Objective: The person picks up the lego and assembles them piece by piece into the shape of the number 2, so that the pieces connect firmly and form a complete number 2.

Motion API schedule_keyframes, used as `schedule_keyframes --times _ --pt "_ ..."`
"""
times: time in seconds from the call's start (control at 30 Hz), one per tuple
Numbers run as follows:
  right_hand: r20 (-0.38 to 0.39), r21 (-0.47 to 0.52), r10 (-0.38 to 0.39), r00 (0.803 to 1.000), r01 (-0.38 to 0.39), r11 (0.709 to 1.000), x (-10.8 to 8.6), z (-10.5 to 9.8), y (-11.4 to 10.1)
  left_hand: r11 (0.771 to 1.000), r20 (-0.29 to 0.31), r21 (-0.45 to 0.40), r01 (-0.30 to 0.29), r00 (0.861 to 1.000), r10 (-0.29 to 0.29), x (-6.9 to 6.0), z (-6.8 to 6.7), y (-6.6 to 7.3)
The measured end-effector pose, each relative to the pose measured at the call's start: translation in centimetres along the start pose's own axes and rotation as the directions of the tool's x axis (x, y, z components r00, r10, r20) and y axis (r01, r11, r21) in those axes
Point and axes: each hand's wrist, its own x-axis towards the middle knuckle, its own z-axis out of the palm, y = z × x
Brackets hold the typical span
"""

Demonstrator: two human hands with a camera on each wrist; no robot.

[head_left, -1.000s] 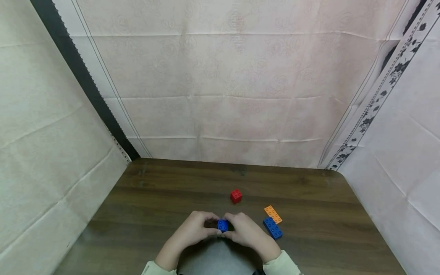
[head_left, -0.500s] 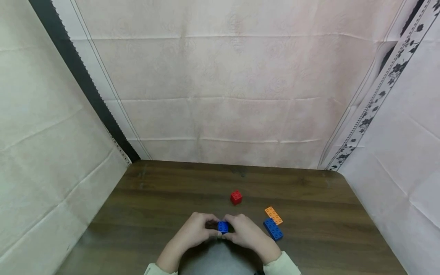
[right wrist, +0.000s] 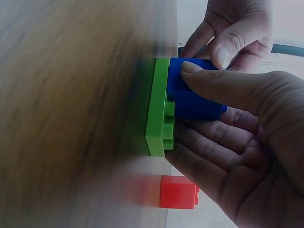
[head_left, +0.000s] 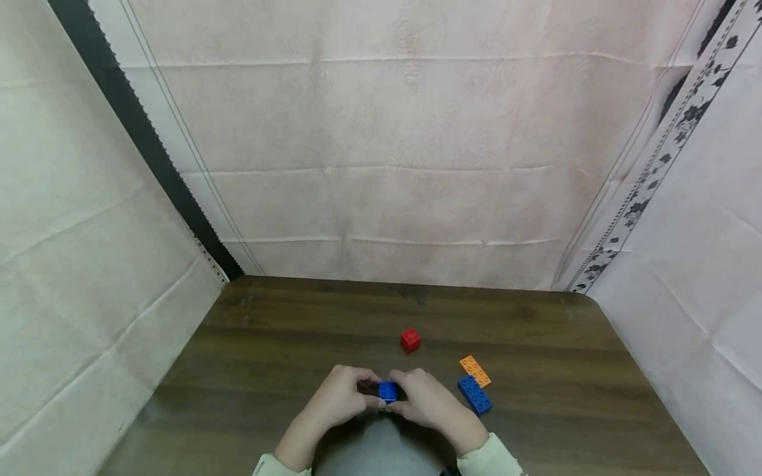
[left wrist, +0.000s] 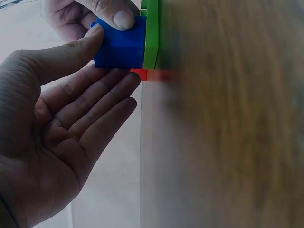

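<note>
A small blue toy brick (head_left: 387, 392) stands near the front of the table, between both hands. My left hand (head_left: 340, 396) pinches it from the left, its thumb on the near side. From the other side my right hand (head_left: 427, 398) pinches the same brick with thumb and fingers. Beneath it lies a flat green brick (right wrist: 157, 109) on the wood, and the blue brick sits at one end of it. Several green studs stay uncovered in the right wrist view. In the head view the green brick is mostly hidden by the hands.
Beyond the hands stands a red brick (head_left: 410, 340). To the right, an orange brick (head_left: 475, 371) lies against a longer blue brick (head_left: 475, 395). Pale cloth (head_left: 381, 205) hangs behind the brown wooden table (head_left: 297, 317) and on both sides.
</note>
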Motion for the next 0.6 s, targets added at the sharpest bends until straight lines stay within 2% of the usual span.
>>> schedule_keyframes --times 0.6 --pt "0.006 -0.004 0.009 1.000 -0.009 1.000 0.01 -0.09 -0.07 0.998 0.004 0.023 0.059 0.998 -0.059 0.26 0.22 -0.02"
